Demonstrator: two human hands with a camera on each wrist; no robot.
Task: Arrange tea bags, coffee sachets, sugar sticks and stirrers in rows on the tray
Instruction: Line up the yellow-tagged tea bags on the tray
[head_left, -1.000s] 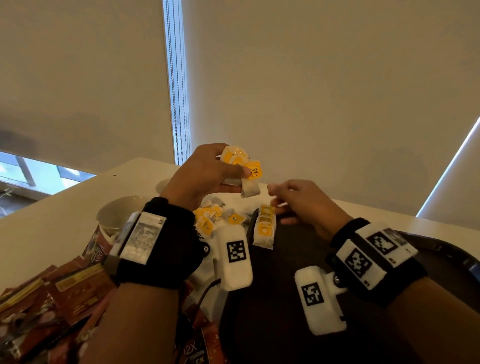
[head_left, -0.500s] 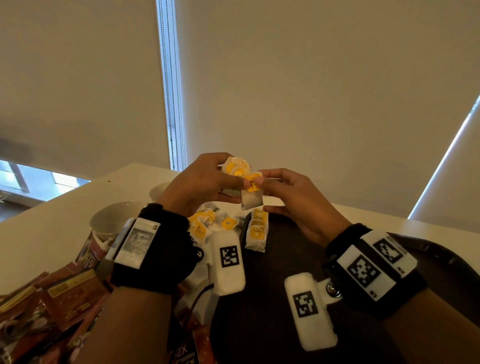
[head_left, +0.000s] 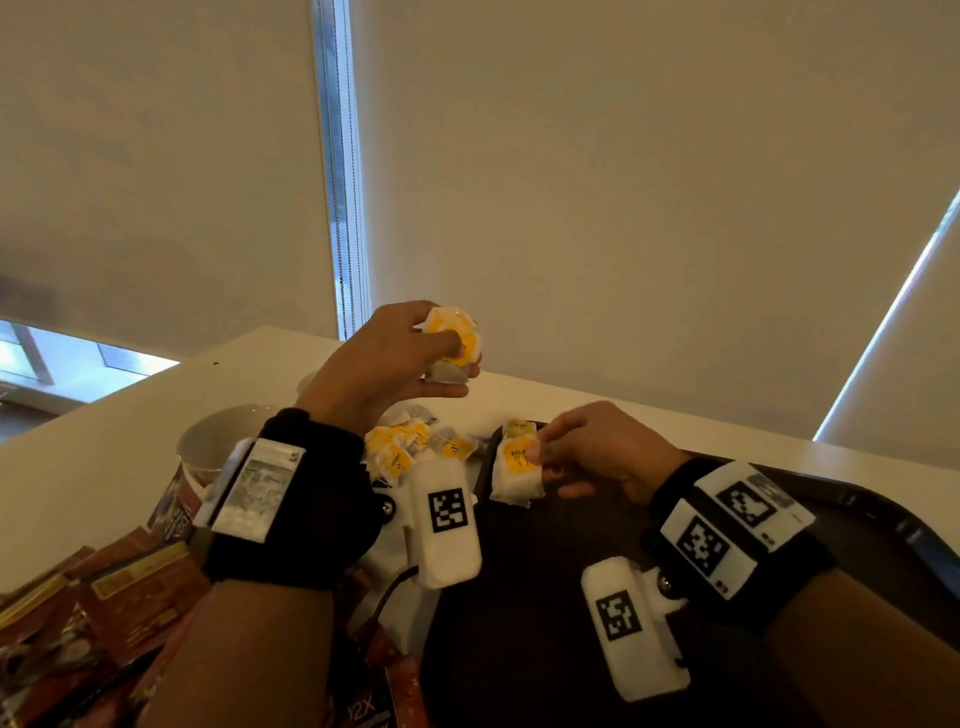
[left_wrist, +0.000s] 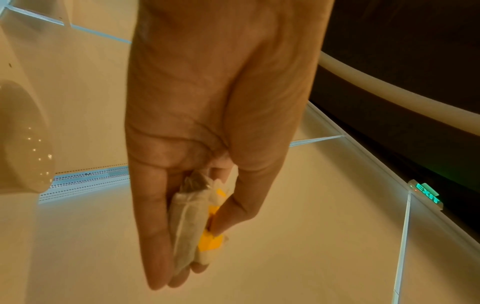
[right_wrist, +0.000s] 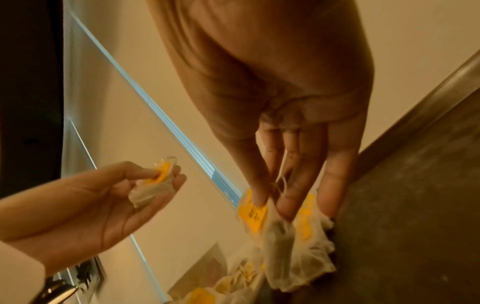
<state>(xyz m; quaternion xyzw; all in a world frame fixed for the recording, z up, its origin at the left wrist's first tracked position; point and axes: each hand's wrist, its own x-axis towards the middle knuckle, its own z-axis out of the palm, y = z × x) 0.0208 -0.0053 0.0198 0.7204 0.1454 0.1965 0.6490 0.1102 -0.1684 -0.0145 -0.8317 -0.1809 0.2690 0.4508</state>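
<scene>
The right hand (head_left: 587, 452), which half a second ago met the left hand (head_left: 384, 364) at centre frame, has dropped to the tray's (head_left: 883, 525) far-left corner, pinching one tea bag (head_left: 519, 460) over the row there. So another bag joins the row. The left hand stays raised, fingers clamped on a bundle of bags (head_left: 452, 345). More bags (head_left: 400, 441) lie off the tray's left edge beside a bowl (head_left: 218, 436); sachets (head_left: 119, 597) sit lower left. The tray's dark middle and right lie open.
</scene>
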